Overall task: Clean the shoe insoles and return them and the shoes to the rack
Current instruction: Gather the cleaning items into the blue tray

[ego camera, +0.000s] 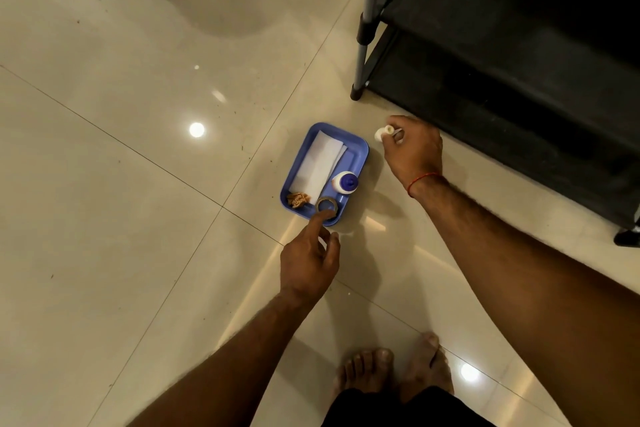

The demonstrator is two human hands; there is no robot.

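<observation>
Looked like setup: reached left hand, loose and empty, at near corner of blue tray; pinched small white bottle with right hand beside tray; needed insoles next

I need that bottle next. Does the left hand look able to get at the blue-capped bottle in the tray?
Probably yes. The left hand holds nothing, its forefinger over the tape roll at the tray's near corner; the bottle sits just beyond it, uncovered.

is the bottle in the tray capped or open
Capped: a blue cap sits on top of the white bottle, which stands by the right edge of the tray.
</observation>
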